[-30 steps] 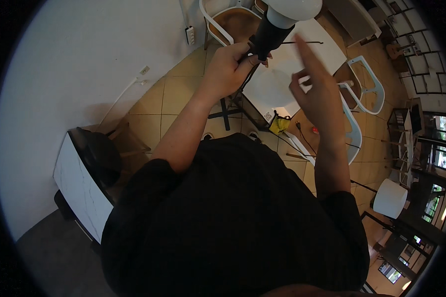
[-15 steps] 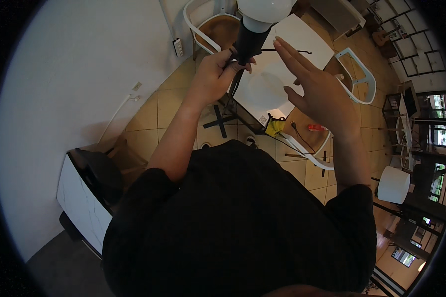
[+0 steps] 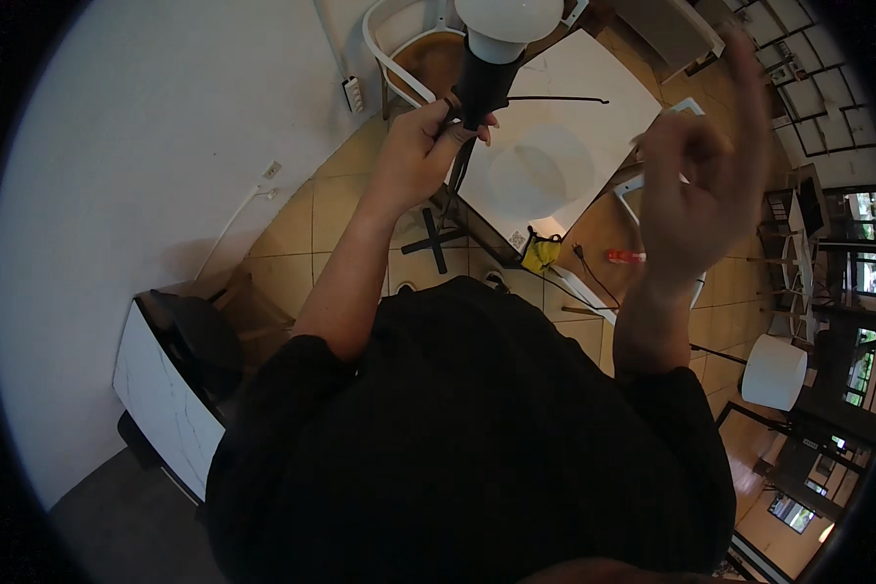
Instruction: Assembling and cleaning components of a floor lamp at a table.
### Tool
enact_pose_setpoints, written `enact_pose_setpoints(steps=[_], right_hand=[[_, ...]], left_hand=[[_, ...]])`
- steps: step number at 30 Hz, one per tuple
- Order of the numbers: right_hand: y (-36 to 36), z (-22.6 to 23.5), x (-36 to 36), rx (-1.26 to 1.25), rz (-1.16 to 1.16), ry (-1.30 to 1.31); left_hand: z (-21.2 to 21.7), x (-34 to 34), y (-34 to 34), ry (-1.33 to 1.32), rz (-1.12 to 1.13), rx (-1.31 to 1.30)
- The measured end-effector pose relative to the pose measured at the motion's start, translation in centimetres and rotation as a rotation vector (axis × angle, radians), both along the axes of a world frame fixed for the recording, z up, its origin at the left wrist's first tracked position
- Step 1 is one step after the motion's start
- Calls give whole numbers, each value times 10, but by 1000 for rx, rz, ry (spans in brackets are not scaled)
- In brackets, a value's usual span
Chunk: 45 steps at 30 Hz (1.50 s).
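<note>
My left hand (image 3: 423, 151) is wrapped around a black lamp socket (image 3: 485, 86), with a large white light bulb (image 3: 511, 18) set in its top. The socket is upright, slightly tilted, above the far side of the white table (image 3: 579, 73). A thin black rod (image 3: 555, 98) sticks out to the right from beside the socket. My right hand (image 3: 706, 190) is raised well to the right, apart from the lamp. One of its fingers points up and the others bend loosely; it looks empty, though motion blurs it a little.
A wooden chair seat (image 3: 594, 234) by the table's near right corner bears a red item (image 3: 625, 257) and a black plug cord (image 3: 579, 253). A yellow-and-black item (image 3: 542, 253) lies beside it. Another chair (image 3: 428, 63), a power strip (image 3: 353, 94), and a white-shaded lamp (image 3: 775, 372) stand around.
My right hand has moved away from the lamp to the right, and its fingers have gone from straight together to partly bent. My left hand still holds the socket, nearly in place.
</note>
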State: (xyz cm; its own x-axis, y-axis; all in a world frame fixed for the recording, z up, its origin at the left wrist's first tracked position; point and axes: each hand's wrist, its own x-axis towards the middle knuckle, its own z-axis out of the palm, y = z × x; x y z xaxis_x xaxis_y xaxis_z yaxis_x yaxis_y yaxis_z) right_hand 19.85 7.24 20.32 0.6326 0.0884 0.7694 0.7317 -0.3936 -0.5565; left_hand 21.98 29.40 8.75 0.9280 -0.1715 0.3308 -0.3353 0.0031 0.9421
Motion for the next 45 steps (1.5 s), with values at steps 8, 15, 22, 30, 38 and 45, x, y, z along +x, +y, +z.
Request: enact_pose_setpoints(steps=[8, 15, 22, 30, 38, 45], right_hand=[[7, -37, 17, -252, -58, -27], [22, -28, 7, -235, -43, 115], [21, -40, 18, -330, -126, 22], [37, -41, 25, 37, -190, -248], [38, -50, 21, -273, -59, 15], [39, -64, 17, -541, 11, 448]], left_hand=[[-1, -4, -4, 22, 3, -48], [-4, -4, 1, -24, 26, -57], [1, -6, 10, 74, 37, -3], [6, 4, 21, 73, 126, 67], [7, 5, 21, 95, 92, 71], [8, 0, 13, 84, 103, 40]])
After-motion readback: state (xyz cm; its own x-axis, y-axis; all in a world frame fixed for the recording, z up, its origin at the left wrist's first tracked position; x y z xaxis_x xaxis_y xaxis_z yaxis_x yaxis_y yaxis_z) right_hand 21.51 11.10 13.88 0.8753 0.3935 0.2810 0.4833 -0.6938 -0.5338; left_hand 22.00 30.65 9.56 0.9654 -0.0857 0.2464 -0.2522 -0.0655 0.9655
